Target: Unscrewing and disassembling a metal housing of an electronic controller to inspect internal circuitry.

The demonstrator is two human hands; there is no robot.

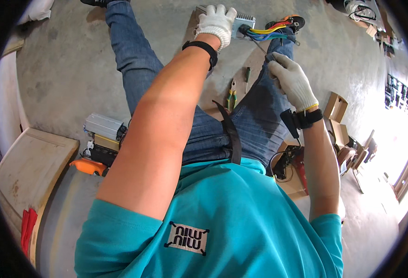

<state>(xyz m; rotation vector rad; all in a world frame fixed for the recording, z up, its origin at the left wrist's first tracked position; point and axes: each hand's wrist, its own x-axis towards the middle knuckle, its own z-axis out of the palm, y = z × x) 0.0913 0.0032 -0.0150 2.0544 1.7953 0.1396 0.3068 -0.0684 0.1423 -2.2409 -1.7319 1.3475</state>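
Observation:
Well out in front, a silver finned metal box (244,20) lies on the floor between my legs. My left hand (214,24), in a white knit glove, grips it from above with the fingers curled over; its left part is hidden under the hand. Thick red, yellow, blue and green cables (271,33) run from the box's right end toward my right leg. My gloved right hand (293,81) is closed around a screwdriver (261,48), whose thin shaft points up-left at the cable end. Whether the tip touches anything is too small to tell.
Between my thighs lie green-and-yellow pliers (232,96) and another screwdriver (247,79). By my left hip are a silver unit (103,125) and an orange tool (87,166). Open cardboard boxes (336,107) stand to the right. A worn board (32,169) is at far left.

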